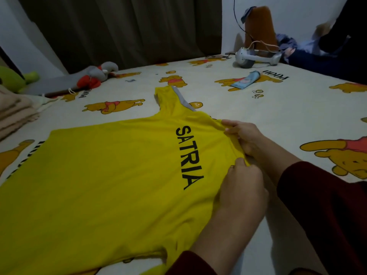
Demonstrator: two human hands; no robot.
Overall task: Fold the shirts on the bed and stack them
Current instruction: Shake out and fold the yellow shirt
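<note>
A yellow shirt (103,175) lies flat on the bed (278,108), with its back up and the black word SATRIA printed across the top. One sleeve (170,98) with a grey stripe sticks out toward the far side of the bed. Both hands are at the neck end of the shirt, on the right side of the picture. The left hand (243,187) is the near one, and its fingers are curled and pinch the edge of the yellow cloth by the collar. The right hand (244,135) is just past it, and its fingers and thumb are also curled and pinch the yellow cloth, which bunches up a little there. The two hands are close together, almost touching. Both arms wear dark red sleeves (317,205). The bed sheet is white with yellow bears on it. On the far left sits a pile of folded beige cloth (15,112). Near it lie a green soft toy (17,78) and a grey and red soft toy (97,74). Far back on the bed there is a white gadget with a cord (256,57), and a small blue folded thing (246,82) lies closer. A brown curtain (119,30) hangs behind the bed.
</note>
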